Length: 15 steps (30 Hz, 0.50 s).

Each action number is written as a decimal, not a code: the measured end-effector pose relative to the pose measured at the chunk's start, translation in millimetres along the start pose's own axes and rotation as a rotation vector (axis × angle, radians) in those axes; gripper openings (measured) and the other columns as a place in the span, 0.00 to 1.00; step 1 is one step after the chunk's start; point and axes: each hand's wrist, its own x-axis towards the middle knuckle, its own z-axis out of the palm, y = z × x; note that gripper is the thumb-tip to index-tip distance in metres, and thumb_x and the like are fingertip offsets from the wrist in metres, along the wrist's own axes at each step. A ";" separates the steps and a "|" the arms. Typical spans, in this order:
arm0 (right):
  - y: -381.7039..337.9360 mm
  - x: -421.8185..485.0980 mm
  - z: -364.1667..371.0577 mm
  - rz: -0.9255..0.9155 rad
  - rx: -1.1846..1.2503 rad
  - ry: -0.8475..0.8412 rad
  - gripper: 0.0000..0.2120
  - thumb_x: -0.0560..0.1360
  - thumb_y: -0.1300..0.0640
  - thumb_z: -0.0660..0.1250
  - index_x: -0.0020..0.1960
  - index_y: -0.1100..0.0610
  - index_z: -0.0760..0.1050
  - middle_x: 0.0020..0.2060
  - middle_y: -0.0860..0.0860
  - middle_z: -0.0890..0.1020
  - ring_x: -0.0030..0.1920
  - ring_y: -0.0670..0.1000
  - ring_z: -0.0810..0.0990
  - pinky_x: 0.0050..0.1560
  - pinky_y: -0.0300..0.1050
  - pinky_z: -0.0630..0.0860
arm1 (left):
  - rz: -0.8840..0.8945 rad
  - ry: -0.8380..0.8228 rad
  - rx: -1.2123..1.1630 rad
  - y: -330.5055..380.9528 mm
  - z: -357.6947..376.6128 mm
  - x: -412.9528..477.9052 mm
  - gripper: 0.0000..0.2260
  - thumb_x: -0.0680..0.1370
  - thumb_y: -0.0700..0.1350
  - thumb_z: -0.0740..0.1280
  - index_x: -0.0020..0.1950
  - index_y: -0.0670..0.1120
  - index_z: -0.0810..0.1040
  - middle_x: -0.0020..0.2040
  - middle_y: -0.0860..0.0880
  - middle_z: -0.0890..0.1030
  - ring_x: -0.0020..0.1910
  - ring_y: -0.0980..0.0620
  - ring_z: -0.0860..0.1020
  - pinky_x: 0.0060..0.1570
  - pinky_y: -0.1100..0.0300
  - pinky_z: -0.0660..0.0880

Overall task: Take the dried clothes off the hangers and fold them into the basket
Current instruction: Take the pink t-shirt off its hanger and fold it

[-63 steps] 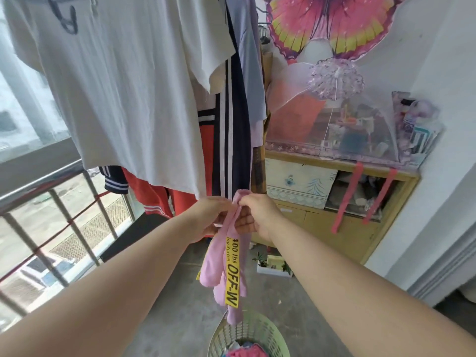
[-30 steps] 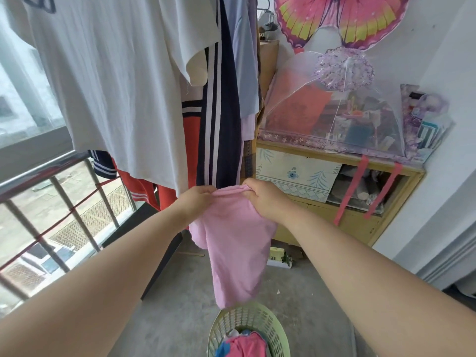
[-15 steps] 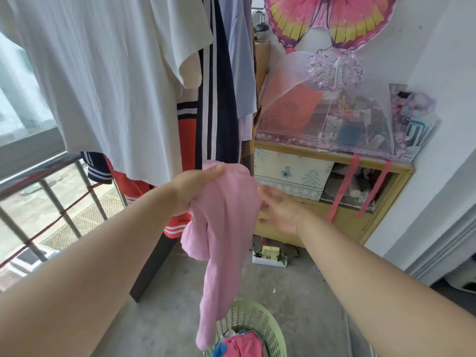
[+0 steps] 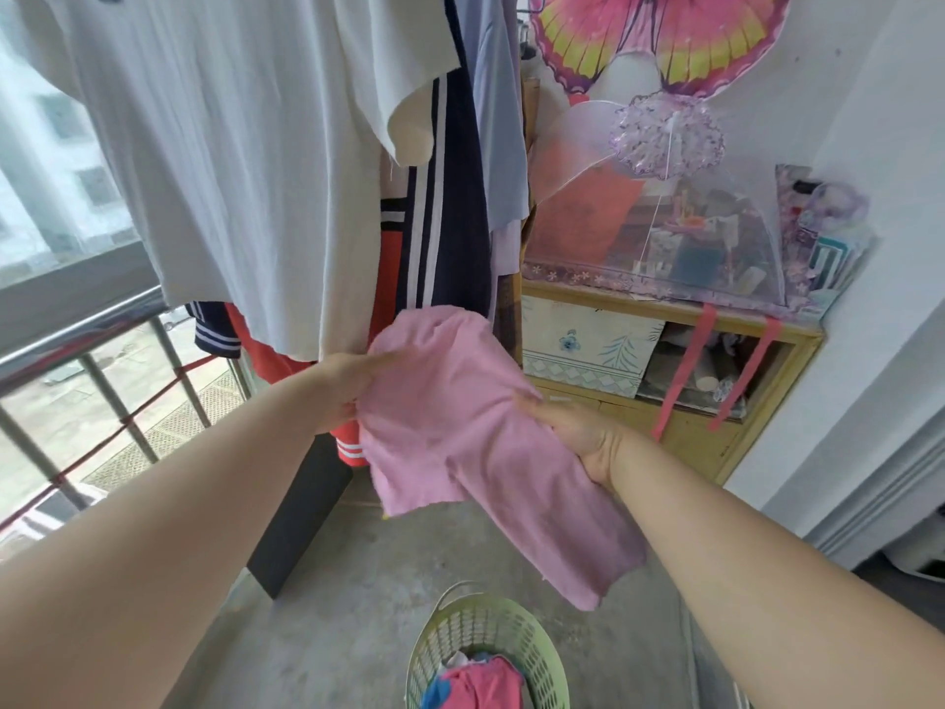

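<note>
A pink garment [image 4: 460,432] is doubled over between my hands, in front of the hanging clothes. My left hand [image 4: 347,386] holds its left edge, with the fingers tucked behind the cloth. On the other side my right hand [image 4: 572,432] grips the fold, fingers under the fabric. One end of the garment hangs down toward the green laundry basket [image 4: 491,631] on the floor, which holds pink and blue clothes. A large white T-shirt [image 4: 230,161] hangs above, with a navy striped garment [image 4: 450,222] and a red one behind it.
A metal railing [image 4: 102,360] and window run along the left. A wooden cabinet [image 4: 665,401] stands at the right under a mesh food cover [image 4: 665,222], with a butterfly kite [image 4: 659,38] on the wall. A dark board [image 4: 301,514] leans near the concrete floor.
My right hand has come back to the pink garment and taken its lower part, lifting it up to the right into a fold. Earlier it hung long from my left hand.
</note>
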 end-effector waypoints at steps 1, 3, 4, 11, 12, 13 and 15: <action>-1.3 2.2 -0.1 -0.030 0.059 0.014 0.35 0.61 0.40 0.77 0.58 0.63 0.79 0.54 0.61 0.83 0.56 0.60 0.81 0.63 0.55 0.74 | -0.022 0.014 0.045 -5.7 2.3 2.6 0.38 0.65 0.58 0.77 0.69 0.43 0.69 0.63 0.45 0.76 0.62 0.44 0.74 0.67 0.47 0.67; -2.7 3.8 1.5 -0.089 0.189 0.052 0.26 0.65 0.45 0.76 0.55 0.61 0.80 0.51 0.60 0.83 0.54 0.59 0.81 0.65 0.55 0.72 | -0.045 0.099 0.160 -17.5 9.3 6.5 0.26 0.71 0.55 0.73 0.63 0.42 0.72 0.54 0.44 0.77 0.53 0.46 0.77 0.60 0.50 0.73; -3.5 2.9 2.7 -0.104 0.236 0.060 0.20 0.68 0.47 0.73 0.53 0.60 0.81 0.49 0.59 0.84 0.52 0.58 0.82 0.64 0.54 0.73 | -0.060 0.138 0.196 -22.5 13.8 7.2 0.20 0.74 0.54 0.71 0.58 0.42 0.74 0.48 0.45 0.78 0.47 0.46 0.77 0.54 0.52 0.76; -0.8 7.1 14.6 -0.096 0.379 0.140 0.22 0.76 0.41 0.64 0.57 0.58 0.80 0.51 0.57 0.84 0.53 0.56 0.81 0.61 0.51 0.74 | -0.336 -0.538 0.270 -52.2 33.3 -10.9 0.43 0.74 0.72 0.39 0.66 0.42 0.74 0.64 0.45 0.77 0.67 0.47 0.72 0.70 0.52 0.63; -0.6 8.8 17.2 -0.088 0.393 0.156 0.24 0.75 0.39 0.64 0.58 0.58 0.80 0.52 0.57 0.84 0.53 0.56 0.81 0.59 0.51 0.75 | -0.348 -0.588 0.153 -55.6 39.5 -12.3 0.43 0.74 0.73 0.41 0.68 0.42 0.72 0.66 0.44 0.75 0.68 0.46 0.71 0.70 0.52 0.63; 0.2 11.1 19.8 -0.073 0.391 0.176 0.26 0.74 0.37 0.64 0.58 0.57 0.80 0.52 0.58 0.84 0.54 0.57 0.81 0.58 0.51 0.75 | -0.347 -0.608 0.000 -57.9 46.9 -15.3 0.41 0.74 0.73 0.44 0.68 0.43 0.72 0.65 0.44 0.77 0.67 0.45 0.72 0.68 0.50 0.65; 2.9 15.7 25.8 -0.030 0.365 0.200 0.28 0.73 0.34 0.64 0.58 0.57 0.80 0.52 0.58 0.84 0.54 0.58 0.82 0.60 0.53 0.75 | -0.318 -0.548 -0.298 -60.0 59.5 -21.4 0.34 0.73 0.71 0.52 0.59 0.45 0.79 0.55 0.44 0.83 0.59 0.44 0.76 0.58 0.46 0.70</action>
